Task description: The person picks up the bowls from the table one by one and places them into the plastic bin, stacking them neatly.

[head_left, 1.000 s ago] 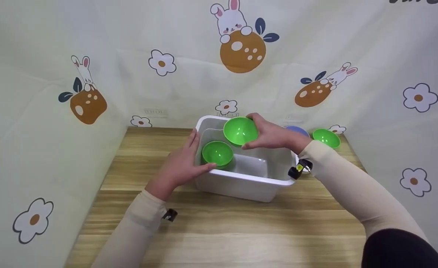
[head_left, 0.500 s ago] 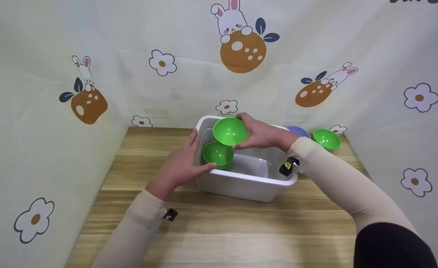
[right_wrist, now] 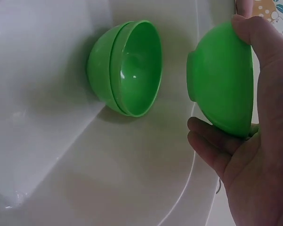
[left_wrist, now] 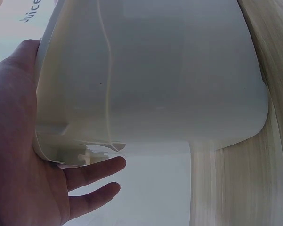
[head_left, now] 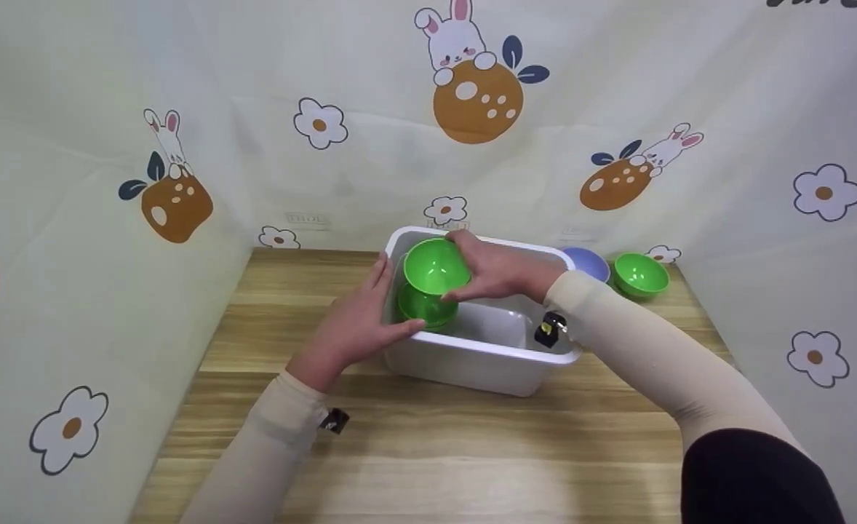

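A light grey plastic tub [head_left: 465, 364] stands on the wooden table. My left hand [head_left: 348, 320] rests spread at its left end, thumb on the front rim and straight fingers along the side; the left wrist view shows those fingers [left_wrist: 96, 174] against the outer wall. My right hand [head_left: 497, 269] grips a green bowl [head_left: 436, 266] at opposite sides of its rim, mouth upward. Below it, two nested green bowls [head_left: 430, 311] sit in the tub's left end. In the right wrist view a gap separates the held bowl [right_wrist: 221, 77] from the nested bowls [right_wrist: 141, 70].
A blue bowl [head_left: 588, 265] and another green bowl [head_left: 641, 275] stand on the table [head_left: 472, 451] right of the tub. A printed cloth [head_left: 370, 167] with rabbits, oranges and flowers encloses the back and sides.
My right hand has carried the green bowl left and slightly down, from the middle of the tub to over the nested bowls. The left hand and the tub have stayed put.
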